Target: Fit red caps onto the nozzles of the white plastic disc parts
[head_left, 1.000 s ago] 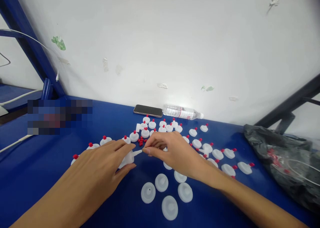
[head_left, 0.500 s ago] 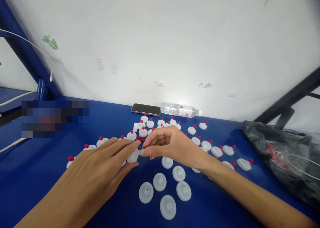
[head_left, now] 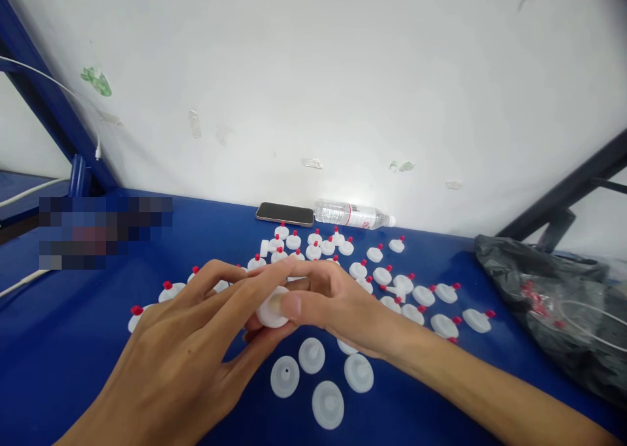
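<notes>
A white round plastic cap (head_left: 271, 312) is held between the fingers and thumb of my left hand (head_left: 196, 341). My right hand (head_left: 337, 302) is closed against the same cap, its thumb pressing on the face and its fingers curled behind. The tip of the cap is hidden by the hands. Below them lie several translucent round caps without red tips, one plain cap (head_left: 328, 405) nearest to me. Around and behind the hands sit many similar white caps with red tips, such as a red-tipped cap (head_left: 447, 293) on the right.
A phone (head_left: 285, 214) and a plastic water bottle (head_left: 350, 215) lie on the blue table (head_left: 215, 224) along the white wall. At the right stands a dark plastic bag (head_left: 529, 309) with red pieces inside. White cables run along the left side, beside a blue post.
My right hand has come left, closer to my left hand, and its thumb now covers part of the cap. The cap has turned its round face toward me.
</notes>
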A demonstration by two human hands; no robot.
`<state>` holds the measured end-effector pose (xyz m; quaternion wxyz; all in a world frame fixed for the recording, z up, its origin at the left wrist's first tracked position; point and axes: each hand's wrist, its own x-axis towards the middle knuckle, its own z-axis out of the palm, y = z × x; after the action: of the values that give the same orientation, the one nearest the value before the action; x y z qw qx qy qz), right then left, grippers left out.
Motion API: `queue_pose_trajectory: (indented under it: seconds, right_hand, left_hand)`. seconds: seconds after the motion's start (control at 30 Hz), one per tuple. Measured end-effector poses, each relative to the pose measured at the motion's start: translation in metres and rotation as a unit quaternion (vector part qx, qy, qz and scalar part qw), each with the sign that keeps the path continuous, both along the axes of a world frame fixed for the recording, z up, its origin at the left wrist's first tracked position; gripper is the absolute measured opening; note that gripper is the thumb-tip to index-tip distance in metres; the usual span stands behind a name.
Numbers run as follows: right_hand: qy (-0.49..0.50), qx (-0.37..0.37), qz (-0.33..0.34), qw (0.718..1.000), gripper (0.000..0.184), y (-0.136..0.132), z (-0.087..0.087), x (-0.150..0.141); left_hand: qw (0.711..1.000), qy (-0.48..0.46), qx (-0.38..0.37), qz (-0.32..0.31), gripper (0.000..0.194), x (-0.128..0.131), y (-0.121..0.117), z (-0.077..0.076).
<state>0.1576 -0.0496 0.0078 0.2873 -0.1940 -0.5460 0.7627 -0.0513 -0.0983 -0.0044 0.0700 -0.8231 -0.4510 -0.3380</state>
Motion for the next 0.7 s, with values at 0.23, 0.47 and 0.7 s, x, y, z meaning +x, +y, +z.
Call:
queue_pose_trajectory:
  seconds: [0.23,0.47,0.7]
  right_hand:
    - [0.007,0.011,-0.032,0.999,0.039,-0.001,-0.012,-0.001]
    - [-0.256,0.279,-0.117,0.918,0.033,0.0,0.01,0.006]
    - [-0.466,0.493,-0.155,0.719,0.014,0.004,0.029,0.023]
  left_hand:
    - [1.0,-0.015,0.001,0.002,0.042,0.003,-0.002,0.003]
    - [0.999,0.047,-0.004,0.008,0.06,0.004,0.004,-0.003]
    - [0.988,0.099,-0.114,-0.019,0.072,-0.024,0.002,-0.039]
